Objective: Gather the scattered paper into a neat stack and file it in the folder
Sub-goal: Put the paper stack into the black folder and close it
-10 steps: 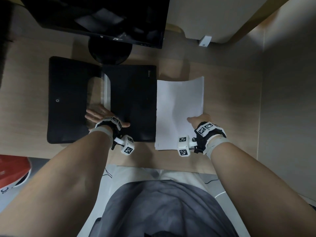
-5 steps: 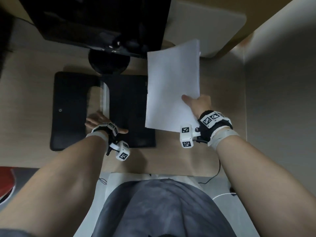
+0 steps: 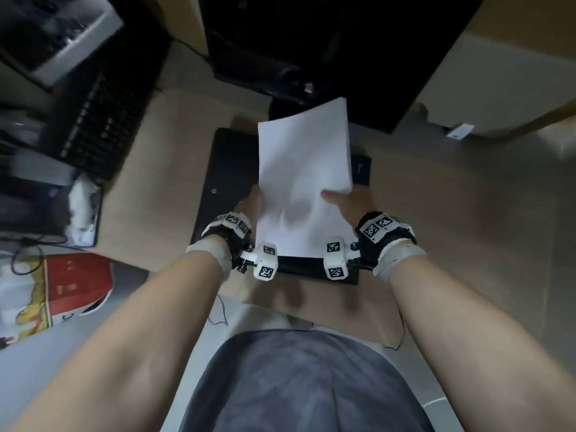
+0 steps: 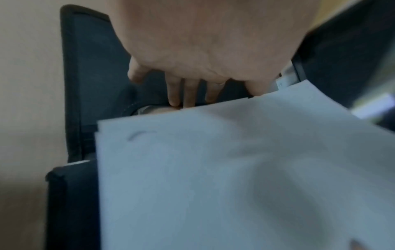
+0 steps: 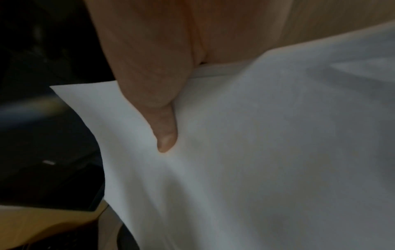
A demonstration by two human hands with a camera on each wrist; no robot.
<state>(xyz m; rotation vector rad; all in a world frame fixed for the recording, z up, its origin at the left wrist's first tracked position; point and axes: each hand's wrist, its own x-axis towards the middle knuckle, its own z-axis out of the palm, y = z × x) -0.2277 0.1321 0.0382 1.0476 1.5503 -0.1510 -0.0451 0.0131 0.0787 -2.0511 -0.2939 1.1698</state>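
Observation:
A stack of white paper (image 3: 304, 182) hangs tilted over the open black folder (image 3: 227, 169) on the wooden desk. My right hand (image 3: 346, 201) grips the stack's right edge, thumb (image 5: 164, 135) pressed on the top sheet, which bends around it (image 5: 256, 152). My left hand (image 3: 247, 202) is at the stack's left edge, partly hidden behind it. In the left wrist view its fingers (image 4: 188, 94) point straight down onto the folder (image 4: 89, 67) beside the paper (image 4: 235, 169). The folder's right half is mostly covered by the stack.
A black monitor (image 3: 327, 42) stands just behind the folder. A black keyboard (image 3: 103, 120) lies at the far left, with crumpled white tissue (image 3: 81, 204) and a red box (image 3: 74, 285) below it. A pale partition wall (image 3: 514, 213) closes the right side.
My right hand has carried the stack left and down, from beside the folder to over it. My left hand has shifted from the folder's middle to the stack's left edge.

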